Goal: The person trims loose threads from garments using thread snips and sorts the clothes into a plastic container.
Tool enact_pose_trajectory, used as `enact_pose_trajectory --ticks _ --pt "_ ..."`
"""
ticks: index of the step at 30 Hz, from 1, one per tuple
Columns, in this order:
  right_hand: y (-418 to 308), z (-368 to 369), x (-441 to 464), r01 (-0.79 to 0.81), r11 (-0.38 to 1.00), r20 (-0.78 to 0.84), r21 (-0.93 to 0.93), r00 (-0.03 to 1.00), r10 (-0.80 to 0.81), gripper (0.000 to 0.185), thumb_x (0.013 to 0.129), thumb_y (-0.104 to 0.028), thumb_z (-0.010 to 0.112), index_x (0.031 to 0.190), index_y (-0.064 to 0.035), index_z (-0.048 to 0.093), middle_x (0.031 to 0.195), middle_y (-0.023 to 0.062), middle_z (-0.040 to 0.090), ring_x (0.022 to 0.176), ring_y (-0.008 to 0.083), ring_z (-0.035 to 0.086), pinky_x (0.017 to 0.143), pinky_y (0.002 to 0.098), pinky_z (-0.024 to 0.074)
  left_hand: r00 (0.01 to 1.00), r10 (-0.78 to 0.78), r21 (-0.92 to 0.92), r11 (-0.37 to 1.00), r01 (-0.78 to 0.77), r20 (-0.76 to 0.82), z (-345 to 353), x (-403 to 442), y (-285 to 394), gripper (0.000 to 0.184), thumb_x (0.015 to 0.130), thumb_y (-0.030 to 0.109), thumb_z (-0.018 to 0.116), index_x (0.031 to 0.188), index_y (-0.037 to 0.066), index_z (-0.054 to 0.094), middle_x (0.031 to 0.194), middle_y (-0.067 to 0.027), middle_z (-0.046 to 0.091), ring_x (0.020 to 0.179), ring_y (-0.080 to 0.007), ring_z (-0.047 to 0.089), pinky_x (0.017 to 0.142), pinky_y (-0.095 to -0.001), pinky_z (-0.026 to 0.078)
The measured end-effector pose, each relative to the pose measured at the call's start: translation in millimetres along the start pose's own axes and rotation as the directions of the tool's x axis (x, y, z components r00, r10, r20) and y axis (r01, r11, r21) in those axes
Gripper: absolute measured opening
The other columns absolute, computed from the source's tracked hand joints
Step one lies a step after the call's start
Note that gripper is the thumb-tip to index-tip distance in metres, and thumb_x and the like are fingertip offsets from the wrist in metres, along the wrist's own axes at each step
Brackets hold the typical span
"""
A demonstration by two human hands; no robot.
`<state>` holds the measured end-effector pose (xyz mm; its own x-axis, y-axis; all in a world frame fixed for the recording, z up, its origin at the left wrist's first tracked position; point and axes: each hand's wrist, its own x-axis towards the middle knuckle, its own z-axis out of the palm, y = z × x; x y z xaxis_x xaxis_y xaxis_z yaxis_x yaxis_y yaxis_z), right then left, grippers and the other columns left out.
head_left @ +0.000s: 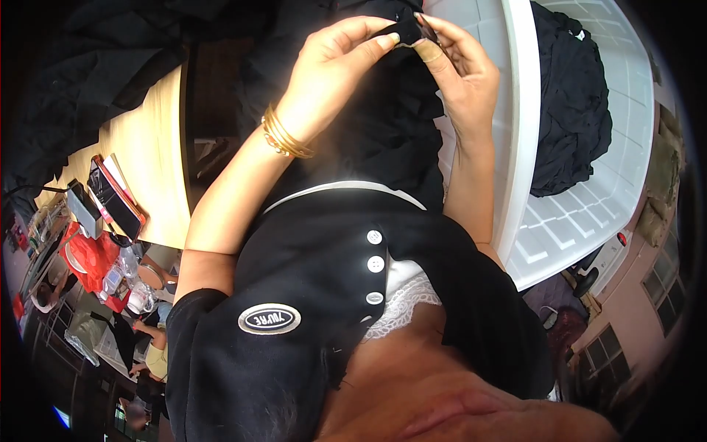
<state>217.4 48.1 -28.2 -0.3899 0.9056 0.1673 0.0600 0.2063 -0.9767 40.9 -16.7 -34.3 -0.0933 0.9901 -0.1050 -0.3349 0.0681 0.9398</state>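
At the top centre, my left hand (333, 65) pinches a small piece of black fabric (404, 34) between thumb and fingers. My right hand (464, 74) grips the other end of this piece, with its thumb and fingertips close to those of my left hand. A tan band is wrapped around the right thumb. Gold bangles (278, 135) circle my left wrist. More black cloth (346, 132) lies beneath and between my forearms. Fine detail of the held piece is too dark to make out.
A white plastic basket (524, 140) at right holds crumpled black cloth (571, 103). At left, a wooden tabletop (158, 158) bears black fabric and a dark phone-like item (116, 197). Beyond are a red bag (87, 254) and a co-worker in yellow (156, 359).
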Motion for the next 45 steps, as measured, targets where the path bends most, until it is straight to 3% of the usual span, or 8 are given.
enact_pose_trajectory --ticks 7,12,14,23,28,35,38,45 --pt "-0.6 -2.0 7.7 -0.018 0.999 -0.075 0.035 0.997 0.021 0.012 0.093 -0.008 0.076 0.100 0.0014 0.074 0.082 -0.0051 0.066 0.069 -0.0010 0.051 0.060 0.0153 0.0356 0.987 0.155 0.596 0.797 -0.096 -0.049 -5.8 -1.5 -18.3 0.026 0.095 0.002 0.069 0.121 0.000 0.068 0.103 -0.0017 0.072 0.094 -0.0062 0.065 0.085 -0.0207 0.052" --pt "-4.8 -4.3 15.7 -0.264 0.964 0.000 0.002 0.964 0.264 0.011 0.093 -0.002 0.072 0.103 0.0029 0.073 0.086 0.0006 0.070 0.070 0.0040 0.060 0.063 0.0180 0.0471 0.993 0.017 0.165 0.986 0.002 -0.113 -12.1 -5.5 -20.3 0.028 0.093 -0.003 0.070 0.120 0.001 0.069 0.106 -0.0029 0.072 0.097 -0.0079 0.066 0.090 -0.0210 0.052" --pt "3.2 0.5 12.5 -0.090 0.994 0.117 -0.059 0.988 0.097 0.021 0.089 -0.009 0.080 0.107 -0.0009 0.075 0.072 -0.0101 0.047 0.064 -0.0004 0.039 0.056 0.0176 0.0273 0.987 0.093 0.094 0.992 -0.082 -0.130 -8.4 -5.1 -15.7 0.028 0.093 -0.003 0.069 0.120 0.001 0.069 0.107 -0.0026 0.072 0.097 -0.0074 0.066 0.090 -0.0210 0.052" --pt "20.4 -3.1 8.2 -0.006 0.997 -0.024 -0.075 1.000 0.004 0.017 0.090 -0.002 0.077 0.106 0.0024 0.074 0.076 -0.0068 0.055 0.066 0.0000 0.045 0.058 0.0176 0.0344 0.980 0.144 0.518 0.854 -0.053 -0.136 -6.5 -3.3 -22.4 0.026 0.092 -0.001 0.071 0.117 0.001 0.069 0.102 -0.0009 0.072 0.089 -0.0061 0.066 0.084 -0.0203 0.054" --pt "1.8 -1.5 14.7 -0.103 0.993 -0.154 0.054 0.982 0.110 0.003 0.091 0.001 0.073 0.094 0.0011 0.073 0.078 -0.0028 0.067 0.066 0.0028 0.056 0.059 0.0182 0.0435 0.994 -0.098 0.197 0.975 0.106 -0.051 -15.4 -5.2 -26.5 0.024 0.091 0.004 0.073 0.114 -0.002 0.070 0.100 -0.0070 0.074 0.092 -0.0123 0.070 0.087 -0.0263 0.056" --pt "17.3 -12.5 9.6 -0.191 0.976 0.084 0.102 0.980 0.183 0.057 0.086 -0.011 0.081 0.137 0.0021 0.056 0.115 0.0134 0.068 0.105 0.0197 0.066 0.093 0.0302 0.0528 0.960 -0.280 -0.106 0.954 0.280 0.017 -24.0 -5.8 -9.9 0.025 0.093 0.005 0.072 0.116 -0.003 0.068 0.103 -0.0106 0.075 0.095 -0.0163 0.071 0.091 -0.0282 0.055" --pt "7.2 -13.8 -3.9 0.078 0.971 0.143 -0.227 0.989 -0.046 0.029 0.088 -0.002 0.077 0.117 -0.0029 0.075 0.084 -0.0041 0.057 0.072 0.0022 0.048 0.062 0.0173 0.0368 0.964 -0.264 -0.123 0.957 0.262 0.002 -24.0 -5.8 -11.3 0.019 0.093 0.005 0.072 0.112 0.002 0.072 0.102 -0.0077 0.076 0.094 -0.0141 0.070 0.090 -0.0282 0.054" --pt "12.2 -11.1 -5.3 0.226 0.944 0.255 -0.239 0.953 -0.164 0.038 0.084 -0.001 0.078 0.122 -0.0068 0.075 0.090 0.0005 0.059 0.080 0.0077 0.053 0.066 0.0207 0.0422 0.981 -0.194 -0.009 0.981 0.194 0.000 -19.5 -8.4 -9.4 0.021 0.093 0.004 0.072 0.114 0.002 0.073 0.102 -0.0062 0.075 0.092 -0.0131 0.069 0.090 -0.0273 0.054"
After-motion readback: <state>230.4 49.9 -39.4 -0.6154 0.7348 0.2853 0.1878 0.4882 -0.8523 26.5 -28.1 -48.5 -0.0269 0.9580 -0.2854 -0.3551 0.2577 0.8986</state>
